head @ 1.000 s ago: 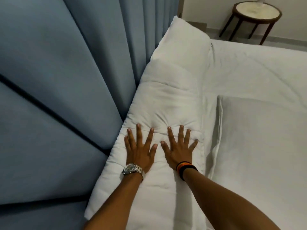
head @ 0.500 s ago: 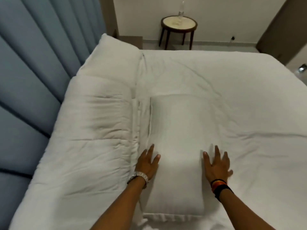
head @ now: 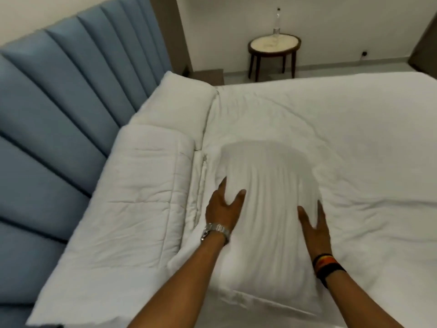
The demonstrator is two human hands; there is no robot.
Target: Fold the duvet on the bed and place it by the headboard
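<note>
The white duvet [head: 132,200] lies folded in a long thick strip against the blue padded headboard [head: 59,114] on the left. Beside it on the sheet is a white pillow [head: 267,209], blurred by motion. My left hand [head: 222,209] clasps the pillow's left side, thumb on top. My right hand [head: 312,226] clasps its right side in the same way. Neither hand touches the duvet.
A second white pillow [head: 179,100] rests at the far end of the duvet against the headboard. The white bed sheet [head: 354,138] stretches to the right. Beyond the bed stands a round side table [head: 274,43] with a bottle [head: 276,22] on it.
My hands left the folded duvet, where they were pressing flat, and moved right to the pillow. They now clasp its sides, and the pillow is moving. The view has swung right.
</note>
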